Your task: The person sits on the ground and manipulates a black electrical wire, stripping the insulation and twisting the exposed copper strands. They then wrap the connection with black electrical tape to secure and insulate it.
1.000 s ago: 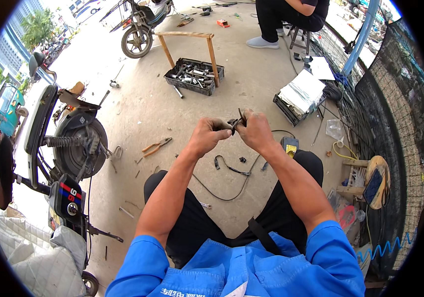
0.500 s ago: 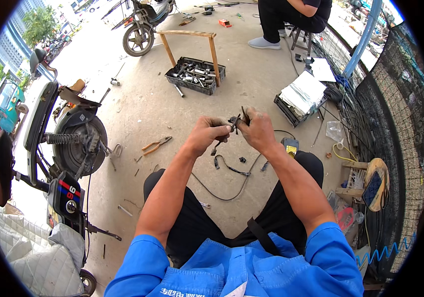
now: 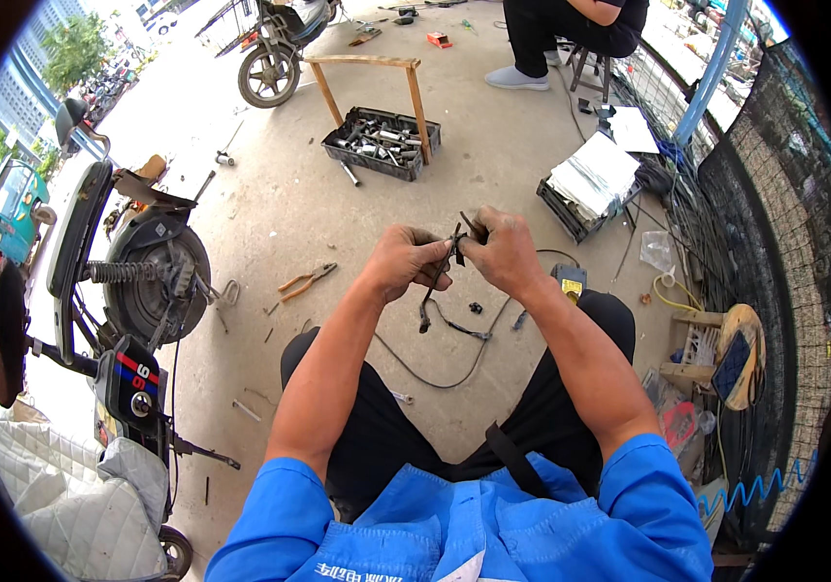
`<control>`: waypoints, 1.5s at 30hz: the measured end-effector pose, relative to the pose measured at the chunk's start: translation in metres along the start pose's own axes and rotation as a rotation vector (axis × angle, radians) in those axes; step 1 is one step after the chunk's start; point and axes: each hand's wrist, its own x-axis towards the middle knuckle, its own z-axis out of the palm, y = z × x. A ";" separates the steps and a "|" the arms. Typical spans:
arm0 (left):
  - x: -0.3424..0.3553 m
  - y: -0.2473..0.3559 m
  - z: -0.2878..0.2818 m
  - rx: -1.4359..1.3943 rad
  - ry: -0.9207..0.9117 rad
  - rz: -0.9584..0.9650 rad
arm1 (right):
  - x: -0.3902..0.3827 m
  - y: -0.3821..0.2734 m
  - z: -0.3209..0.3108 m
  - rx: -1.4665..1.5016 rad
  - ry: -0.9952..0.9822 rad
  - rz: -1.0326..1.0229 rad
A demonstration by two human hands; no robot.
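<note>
From my remote seat I see black on the cable (image 3: 424,318), orange on the pliers' handles (image 3: 295,294), bright blue on the shirt (image 3: 415,529), black on the trousers (image 3: 377,441), red and blue stripes across the scooter's black panel (image 3: 123,403), and diamond quilting on the whitish cover (image 3: 57,504).

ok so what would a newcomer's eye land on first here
Probably the person's left hand and right hand, holding a dark cable piece at the centre. Next, perhaps the black toolbox with its tall wooden handle, on the ground beyond the hands, and the scooter at the left.
</note>
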 end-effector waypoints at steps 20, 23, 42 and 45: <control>0.008 -0.004 -0.002 -0.115 -0.021 -0.086 | -0.001 0.002 -0.001 0.031 0.007 -0.004; 0.006 -0.001 -0.004 -0.049 0.001 -0.046 | -0.001 0.000 0.000 0.063 -0.006 0.024; -0.005 0.009 -0.001 0.396 0.078 0.119 | 0.000 0.001 0.000 0.293 -0.265 0.246; -0.006 0.005 -0.001 0.442 0.133 0.214 | 0.001 0.002 -0.003 0.336 -0.330 0.254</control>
